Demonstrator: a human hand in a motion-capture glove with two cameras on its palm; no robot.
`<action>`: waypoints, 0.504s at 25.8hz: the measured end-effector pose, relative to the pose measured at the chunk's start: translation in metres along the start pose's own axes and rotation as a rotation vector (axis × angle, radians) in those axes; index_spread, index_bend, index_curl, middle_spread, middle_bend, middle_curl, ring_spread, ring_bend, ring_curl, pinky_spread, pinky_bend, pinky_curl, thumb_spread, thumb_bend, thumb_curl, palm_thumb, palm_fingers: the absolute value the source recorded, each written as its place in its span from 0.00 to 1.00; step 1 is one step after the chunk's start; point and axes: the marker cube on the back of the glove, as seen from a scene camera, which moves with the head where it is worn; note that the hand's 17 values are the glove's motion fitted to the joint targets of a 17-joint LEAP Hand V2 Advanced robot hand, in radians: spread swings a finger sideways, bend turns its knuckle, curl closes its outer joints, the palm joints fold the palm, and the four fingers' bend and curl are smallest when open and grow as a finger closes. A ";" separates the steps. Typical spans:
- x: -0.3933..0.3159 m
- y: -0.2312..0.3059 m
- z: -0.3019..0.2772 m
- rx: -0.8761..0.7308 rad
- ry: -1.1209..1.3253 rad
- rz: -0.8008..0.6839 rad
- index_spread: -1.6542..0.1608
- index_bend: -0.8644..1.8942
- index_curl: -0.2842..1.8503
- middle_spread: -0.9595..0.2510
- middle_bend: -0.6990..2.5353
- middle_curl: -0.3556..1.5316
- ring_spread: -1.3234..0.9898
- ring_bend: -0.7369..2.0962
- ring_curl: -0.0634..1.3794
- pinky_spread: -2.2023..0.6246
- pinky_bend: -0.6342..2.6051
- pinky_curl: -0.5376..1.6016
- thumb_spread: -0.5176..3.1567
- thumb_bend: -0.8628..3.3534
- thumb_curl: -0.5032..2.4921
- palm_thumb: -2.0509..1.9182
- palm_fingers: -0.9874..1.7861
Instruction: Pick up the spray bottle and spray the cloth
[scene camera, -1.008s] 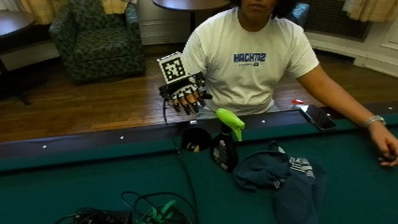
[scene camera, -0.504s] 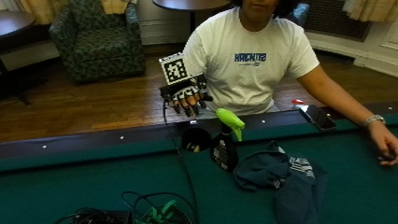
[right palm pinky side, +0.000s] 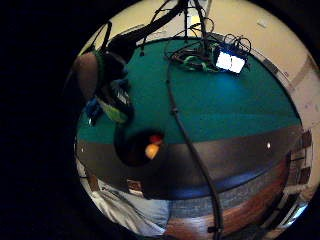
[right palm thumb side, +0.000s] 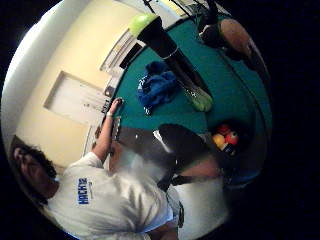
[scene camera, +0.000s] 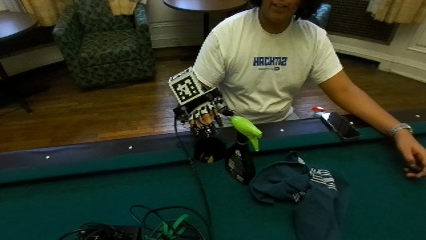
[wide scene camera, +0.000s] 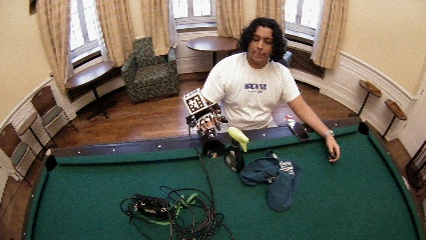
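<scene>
The gloved right hand (scene camera: 204, 114) hangs above the dark rail at the far edge of the tabletop (scene camera: 100, 200), fingers pointing down and loosely spread, holding nothing. It sits just left of and above the spray bottle (scene camera: 241, 152), apart from it. The bare left hand (scene camera: 414, 157) rests flat on the green felt well to the right, idle.

The spray bottle stands upright on the felt near the rail, dark body with a bright green trigger head (scene camera: 247, 131) whose nozzle tips down toward the near side. The blue cloth (scene camera: 299, 187) lies crumpled just right of the bottle's base, touching it or nearly so.

A corner-style pocket (scene camera: 210, 149) opens directly under the hand, with balls visible inside in the palm views. Likely trouble: the bottle is tall and narrow, so a sideways brush from the fingers could tip it onto the cloth or toward the pocket. A cable (scene camera: 193, 185) trails from the hand across the felt beside the bottle and could snag it. Gripping the head rather than the neck may leave the nozzle aimed away from the cloth.
</scene>
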 end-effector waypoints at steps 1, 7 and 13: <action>-0.001 -0.003 0.005 -0.003 -0.019 0.009 0.71 0.36 0.25 0.68 0.29 0.36 0.52 0.41 0.26 0.83 0.26 0.38 0.41 0.20 0.25 0.64 0.66; -0.008 -0.021 0.028 0.000 -0.231 0.107 0.71 0.35 0.25 0.68 0.29 0.37 0.52 0.41 0.27 0.82 0.26 0.39 0.41 0.20 0.26 0.65 0.67; -0.018 -0.042 0.047 0.008 -0.566 0.178 0.71 0.34 0.24 0.67 0.30 0.38 0.52 0.42 0.28 0.81 0.27 0.40 0.41 0.20 0.27 0.67 0.66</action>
